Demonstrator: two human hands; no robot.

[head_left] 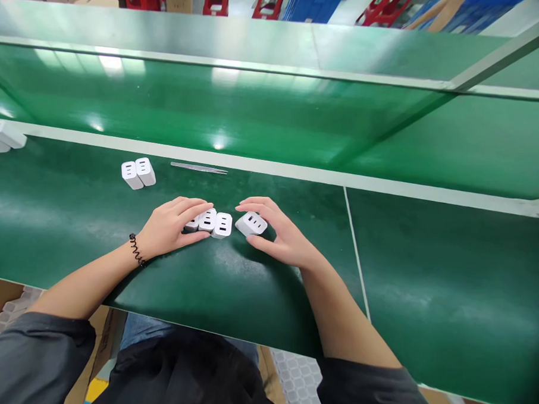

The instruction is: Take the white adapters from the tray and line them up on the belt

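My left hand (175,227) curves over a short row of white USB charger blocks (207,221), its fingers along the far side and thumb along the near side. Part of the row is hidden under that hand. At the row's right end stands another white charger (223,224), port face up. Just right of it, across a small gap, my right hand (277,231) has thumb and fingers on either side of a single white charger (251,224), which is tilted with its ports facing up and right.
Two white chargers (138,173) stand together farther back, left of metal tweezers (199,167). More white chargers (1,137) sit at the far left. A raised green barrier (247,107) runs behind the green work surface (433,278). Trays of clear cells (297,376) lie below the front edge.
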